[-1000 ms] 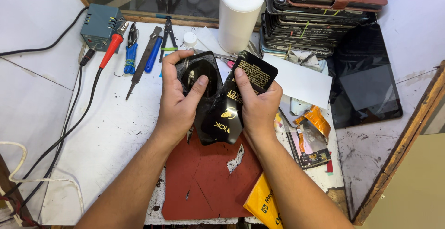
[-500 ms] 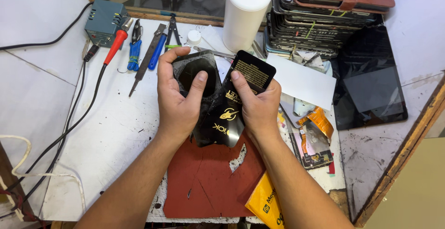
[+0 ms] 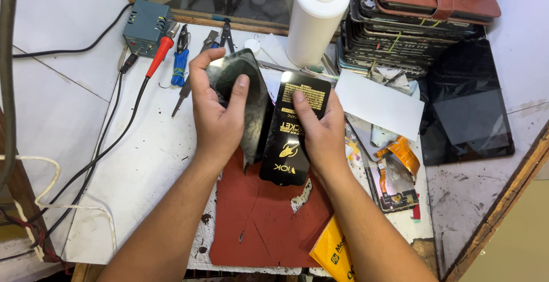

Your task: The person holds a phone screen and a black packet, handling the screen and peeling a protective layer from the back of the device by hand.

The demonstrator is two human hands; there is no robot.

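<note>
Your left hand [image 3: 220, 116] is raised over the bench, palm down, fingers wrapped around a dark glossy curved phone screen panel [image 3: 243, 96]. Thumb pressed on its face, the other fingers curl over the top-left edge; panel sits tilted, lower edge pointing at the mat. Your right hand [image 3: 323, 133] grips a flat black rectangular packet w/ yellow print [image 3: 289, 136], thumb on the front near the top, fingers behind. Packet is near upright, slightly tilted, its left edge touching or just beside the panel; can't tell which from this angle. Hands are close together, both closed on their own item, forearms coming in from the bottom of view & converging.

Both items are held above the red-brown rubber work mat [image 3: 257, 225], which lies on the white scuffed bench top [image 3: 143, 173].

Behind: white plastic squeeze bottle [image 3: 317, 22], stack of phones w/ a brown leather case on top [image 3: 417, 22], black tablet [image 3: 466, 108] to the right, red-handled tool [image 3: 159, 53] & blue-handled pliers [image 3: 180, 62] on the left. Yellow pouch [image 3: 337, 253] at the mat's lower right.
</note>
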